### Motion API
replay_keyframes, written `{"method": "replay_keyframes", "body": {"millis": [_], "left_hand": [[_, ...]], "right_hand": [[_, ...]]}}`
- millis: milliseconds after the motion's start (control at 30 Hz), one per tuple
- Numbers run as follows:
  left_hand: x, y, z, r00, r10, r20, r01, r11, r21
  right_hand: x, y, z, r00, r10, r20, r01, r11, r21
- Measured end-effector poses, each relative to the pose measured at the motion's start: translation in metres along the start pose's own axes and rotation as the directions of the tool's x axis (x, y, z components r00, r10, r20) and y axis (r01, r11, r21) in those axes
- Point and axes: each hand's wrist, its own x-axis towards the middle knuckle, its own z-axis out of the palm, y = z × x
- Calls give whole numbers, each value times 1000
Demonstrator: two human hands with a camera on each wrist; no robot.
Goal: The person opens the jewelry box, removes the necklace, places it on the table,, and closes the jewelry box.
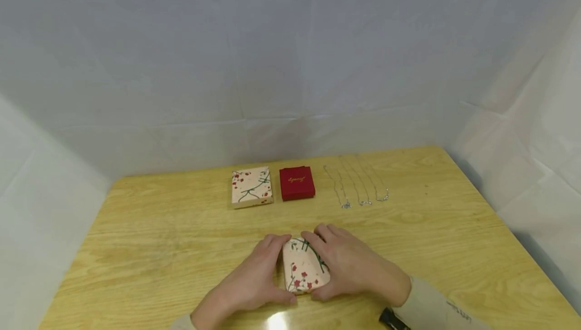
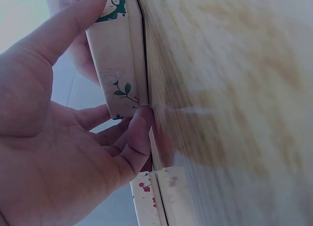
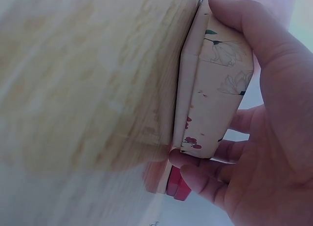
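A small cream box [image 1: 303, 268] with red blossoms and green stems sits on the table near its front edge. My left hand [image 1: 252, 280] grips its left side, thumb at the near corner and fingers at the far one. On the opposite side my right hand [image 1: 351, 264] holds the box the same way, covering its right edge. Both wrist views show the cream box [image 2: 115, 64] with a seam running low along its side, close to the tabletop. In the right wrist view, thumb and fingers span the box wall [image 3: 210, 89].
Behind the hands lie another floral cream box [image 1: 251, 187] and a red box [image 1: 297, 183] with gold lettering. To their right, three thin silver necklaces [image 1: 346, 205] are laid out on the wooden table [image 1: 159, 239]. White cloth [image 1: 272, 57] hangs behind and at both sides.
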Motion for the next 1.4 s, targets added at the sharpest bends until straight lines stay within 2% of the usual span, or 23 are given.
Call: {"method": "replay_keyframes", "body": {"millis": [467, 733, 1033, 1400], "left_hand": [[0, 2, -1, 1000, 1, -11, 0, 1000, 9], [0, 2, 0, 1000, -8, -5, 8, 1000, -4], [-1, 1, -2, 999, -35, -9, 35, 999, -17], [3, -1, -5, 998, -18, -62, 17, 1000, -5]], "right_hand": [[0, 0, -1, 1000, 2, 17, -2, 1000, -1], [-7, 5, -2, 999, 16, 27, -18, 998, 61], [-13, 10, -8, 1000, 18, -3, -17, 994, 105], [-10, 12, -11, 999, 51, 6, -51, 988, 147]]}}
